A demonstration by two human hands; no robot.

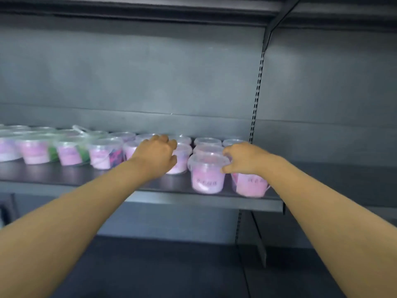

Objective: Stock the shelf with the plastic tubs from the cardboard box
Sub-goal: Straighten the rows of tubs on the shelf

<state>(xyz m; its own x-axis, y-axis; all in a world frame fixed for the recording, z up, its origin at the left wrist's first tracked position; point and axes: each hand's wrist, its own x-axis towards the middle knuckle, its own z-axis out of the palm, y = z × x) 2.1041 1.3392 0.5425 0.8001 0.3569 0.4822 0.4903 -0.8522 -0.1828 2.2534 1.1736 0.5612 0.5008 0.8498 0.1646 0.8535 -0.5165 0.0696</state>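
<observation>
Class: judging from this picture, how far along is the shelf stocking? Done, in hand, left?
Done: many tubs stand in rows on the shelf. In hand: the left hand grips a middle tub, the right hand curls over the rightmost front tub. Left: bare shelf shows in front at the left; the cardboard box is out of view, so what remains cannot be counted.

There is 1 view, from a wide-angle camera worn on the person's head. It faces forward and slightly down along both outstretched forearms. The left hand (pixel 156 154) and right hand (pixel 243 159) sit near mid-frame at arm's reach, on the plastic tubs (pixel 206 177). The shelf (pixel 64 174) runs left of the hands. The back panel (pixel 150 72) fills the frame above them, and a lower shelf (pixel 171 267) lies beneath.
</observation>
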